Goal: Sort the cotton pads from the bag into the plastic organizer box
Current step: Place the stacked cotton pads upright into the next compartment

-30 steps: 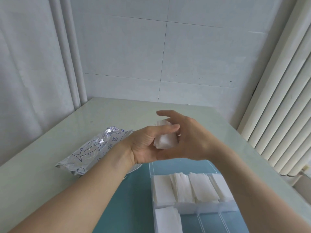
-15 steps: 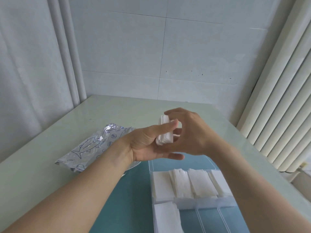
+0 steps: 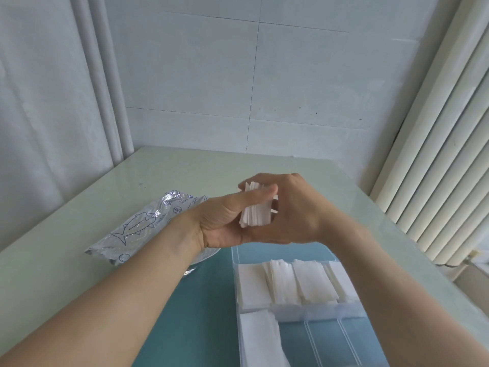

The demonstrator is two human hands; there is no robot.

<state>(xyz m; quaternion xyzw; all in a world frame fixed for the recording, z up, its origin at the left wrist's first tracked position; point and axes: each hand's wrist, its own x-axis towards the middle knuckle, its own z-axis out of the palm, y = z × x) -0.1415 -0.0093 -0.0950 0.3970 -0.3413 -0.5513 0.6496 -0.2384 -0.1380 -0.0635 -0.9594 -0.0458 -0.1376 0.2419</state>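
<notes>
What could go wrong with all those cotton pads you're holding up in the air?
Some pads could slip out: a few in the stack held between the left hand and right hand already poke out crookedly. They might drop onto the table instead of the organizer box, or land in compartments that already look full.

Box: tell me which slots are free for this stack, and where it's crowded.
Free: the near-row slots right of the near-left pads, bordered by clear dividers. Crowded: the far row, packed with pads. Both hands, left and right, hold the stack above the box.
</notes>
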